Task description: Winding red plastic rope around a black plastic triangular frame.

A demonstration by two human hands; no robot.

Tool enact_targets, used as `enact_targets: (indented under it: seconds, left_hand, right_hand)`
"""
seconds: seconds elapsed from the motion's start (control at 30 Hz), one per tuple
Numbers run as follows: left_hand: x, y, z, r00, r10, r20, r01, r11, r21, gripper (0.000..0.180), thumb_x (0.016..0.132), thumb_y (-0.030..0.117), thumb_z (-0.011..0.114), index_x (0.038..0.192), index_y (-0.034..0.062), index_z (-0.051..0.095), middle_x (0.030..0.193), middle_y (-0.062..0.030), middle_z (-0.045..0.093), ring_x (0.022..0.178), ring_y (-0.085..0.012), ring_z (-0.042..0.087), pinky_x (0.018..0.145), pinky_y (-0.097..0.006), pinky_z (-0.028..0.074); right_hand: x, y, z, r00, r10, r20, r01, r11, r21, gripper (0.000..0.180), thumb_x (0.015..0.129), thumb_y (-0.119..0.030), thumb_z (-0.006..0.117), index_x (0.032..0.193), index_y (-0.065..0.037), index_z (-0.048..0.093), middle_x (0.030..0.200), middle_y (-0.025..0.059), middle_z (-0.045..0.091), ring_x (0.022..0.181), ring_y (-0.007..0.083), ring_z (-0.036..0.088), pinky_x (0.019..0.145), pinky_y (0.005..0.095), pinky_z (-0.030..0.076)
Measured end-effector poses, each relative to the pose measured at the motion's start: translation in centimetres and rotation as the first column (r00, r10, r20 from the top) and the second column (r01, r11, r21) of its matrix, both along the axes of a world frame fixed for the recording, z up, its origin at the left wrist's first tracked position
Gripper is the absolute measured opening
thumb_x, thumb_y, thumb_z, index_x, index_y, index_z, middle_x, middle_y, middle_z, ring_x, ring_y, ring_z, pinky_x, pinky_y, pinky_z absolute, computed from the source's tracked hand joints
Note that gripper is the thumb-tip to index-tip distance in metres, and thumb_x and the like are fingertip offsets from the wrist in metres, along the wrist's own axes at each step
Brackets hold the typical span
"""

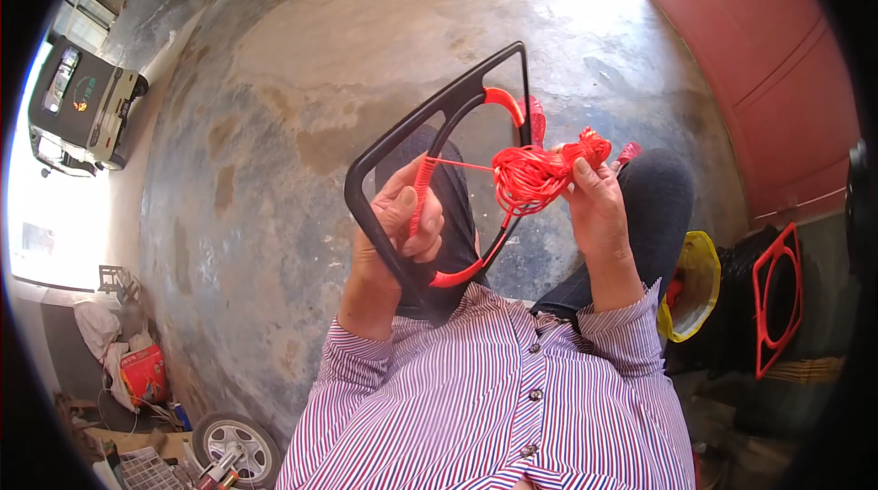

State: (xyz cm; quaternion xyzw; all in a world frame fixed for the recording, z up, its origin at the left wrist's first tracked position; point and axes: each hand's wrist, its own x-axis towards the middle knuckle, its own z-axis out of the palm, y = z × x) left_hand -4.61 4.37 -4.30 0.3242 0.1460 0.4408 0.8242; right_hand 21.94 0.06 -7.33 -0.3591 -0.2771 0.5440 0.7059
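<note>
My left hand (407, 215) grips a black frame (413, 121) with straight outer bars and a round ring inside, held tilted above my lap. Its fingers close around the ring's left side, where red cord is wound in tight turns (423, 186). Other stretches of the ring, at the top and bottom, are also covered in red. In my right hand (599, 206) is a bundle of red cord (530, 181), pinched between thumb and fingers at its right end. A single strand runs taut from the bundle to the wound part near my left fingertips.
At right a yellow-rimmed bucket or bag (695, 293) stands near a red frame with a ring (777, 302), against dark stacked items. A red door (759, 60) rises behind. To the left are a wheel (236, 449), a red bag (144, 376) and a parked three-wheeled vehicle (87, 106).
</note>
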Motion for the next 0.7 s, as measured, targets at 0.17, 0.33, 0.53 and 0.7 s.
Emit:
enact_targets:
  seconds: [0.17,0.33,0.53,0.7]
  left_hand:
    - [0.5,-0.5,0.3,0.999,0.015,-0.040,-0.016,1.000,-0.020,0.047,0.102,0.026,0.054,0.144,0.0068,0.045,0.074,-0.0081,0.054,0.044,-0.0067,0.036,0.038,-0.022,0.032]
    - [0.0,-0.2,0.0,1.000,0.004,-0.002,-0.004,1.000,-0.027,0.046,0.102,0.025,0.055,0.144,0.0080,0.047,0.073,-0.0082,0.054,0.044,-0.0073,0.036,0.038,-0.023,0.031]
    - [0.1,-0.4,0.0,0.997,-0.056,0.045,0.057,0.998,-0.022,0.046,0.102,0.024,0.054,0.145,0.0086,0.046,0.073,-0.0087,0.054,0.043,-0.0082,0.035,0.038,-0.024,0.029]
    - [-0.1,-0.2,-0.3,0.995,-0.089,0.053,0.088,0.996,0.017,0.047,0.102,0.024,0.053,0.146,0.0098,0.044,0.073,-0.0094,0.054,0.044,-0.0083,0.036,0.038,-0.024,0.029]
  right_hand:
    - [0.9,0.7,-0.4,0.939,-0.095,-0.329,0.111,0.993,0.030,0.033,0.100,-0.033,0.058,0.116,-0.005,0.059,0.109,0.0076,0.068,0.105,0.0208,0.065,0.098,0.0383,0.049]
    - [2.9,0.4,-0.2,0.867,-0.053,-0.495,0.087,0.995,0.044,0.033,0.101,-0.036,0.054,0.114,-0.007,0.058,0.106,0.0077,0.067,0.105,0.0240,0.065,0.098,0.0443,0.050]
    - [1.6,0.1,-0.2,0.893,0.033,-0.448,-0.022,0.999,0.030,0.036,0.098,-0.039,0.060,0.112,-0.005,0.059,0.100,0.0093,0.067,0.090,0.0210,0.067,0.084,0.0355,0.055]
    - [0.2,0.2,0.0,0.735,-0.010,0.678,0.162,0.973,-0.162,0.038,0.087,-0.038,0.074,0.100,-0.005,0.063,0.080,0.0097,0.068,0.074,0.0189,0.068,0.068,0.0329,0.053]
